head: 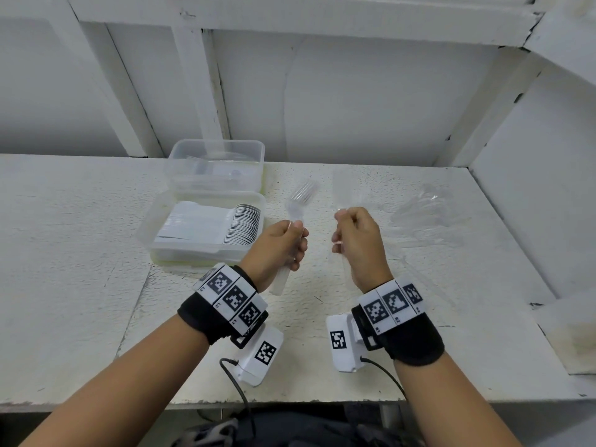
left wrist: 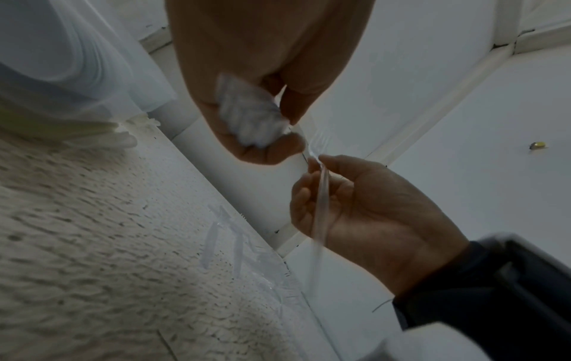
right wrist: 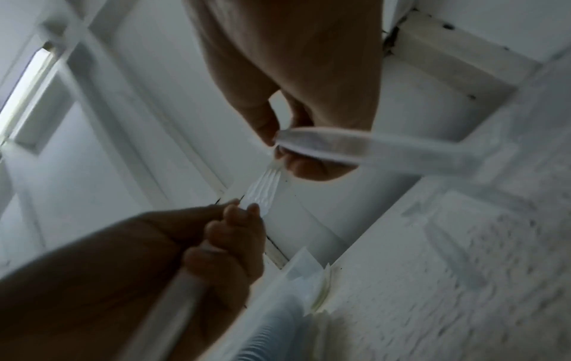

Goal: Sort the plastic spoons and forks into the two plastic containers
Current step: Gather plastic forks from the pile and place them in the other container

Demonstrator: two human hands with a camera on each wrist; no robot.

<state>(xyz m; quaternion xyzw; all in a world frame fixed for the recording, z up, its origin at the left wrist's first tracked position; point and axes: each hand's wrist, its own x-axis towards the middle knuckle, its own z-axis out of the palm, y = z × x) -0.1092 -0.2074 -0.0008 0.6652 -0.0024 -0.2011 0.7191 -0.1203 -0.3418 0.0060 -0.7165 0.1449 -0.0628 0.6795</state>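
My left hand [head: 295, 243] grips a bundle of clear plastic forks [head: 302, 196], tines pointing up and away. The forks' handle ends [left wrist: 250, 119] show inside that fist. My right hand [head: 340, 233] grips one clear utensil [head: 342, 256] just right of the left hand. It is blurred, so I cannot tell fork from spoon. The near container [head: 151, 233] holds a packed row of spoons [head: 242, 224]. Behind it, the far container [head: 180, 150] holds a few clear pieces. Loose clear cutlery [head: 425, 214] lies on the table to the right.
The white table [head: 80, 253] ends at a front edge near my forearms. A white wall with beams [head: 200, 91] stands behind the containers, and a side panel [head: 532, 204] closes the right. Cables hang from both wrist cameras.
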